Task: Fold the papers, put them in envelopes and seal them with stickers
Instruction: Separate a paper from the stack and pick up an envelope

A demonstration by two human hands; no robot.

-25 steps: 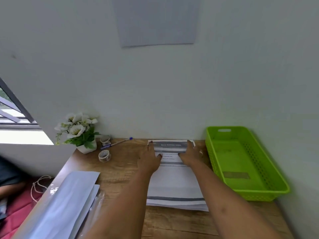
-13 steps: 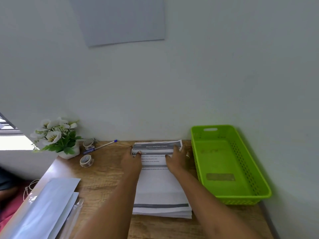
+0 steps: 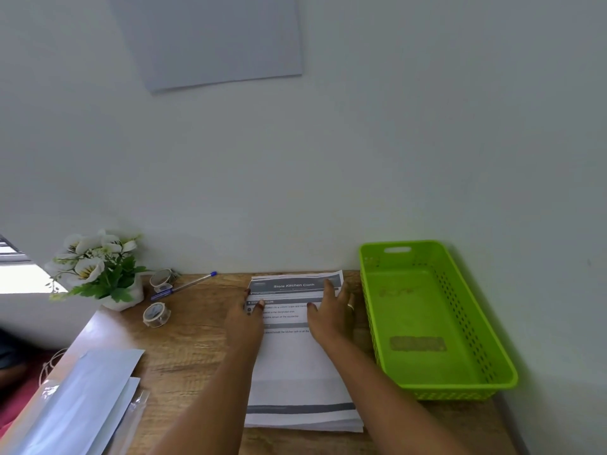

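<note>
A stack of printed papers (image 3: 300, 372) lies in the middle of the wooden table (image 3: 193, 343). Its top sheet sits slightly askew at the far edge. My left hand (image 3: 247, 321) rests at the sheet's far left edge, thumb on top of the print. My right hand (image 3: 331, 315) lies flat on the far right part of the sheet, fingers straight. White envelopes (image 3: 82, 399) are piled at the table's near left corner. Two small rolls of stickers or tape (image 3: 157, 315) (image 3: 161, 279) stand at the far left.
A green plastic basket (image 3: 460, 387) stands right of the papers, close to the wall. A pot of white flowers (image 3: 98, 274) and a blue pen (image 3: 184, 287) sit at the far left. The wall runs directly behind the table.
Both hands have drawn back a little from the far edge of the stack. The top sheet now lies askew on the sheets below it. The view has swung.
</note>
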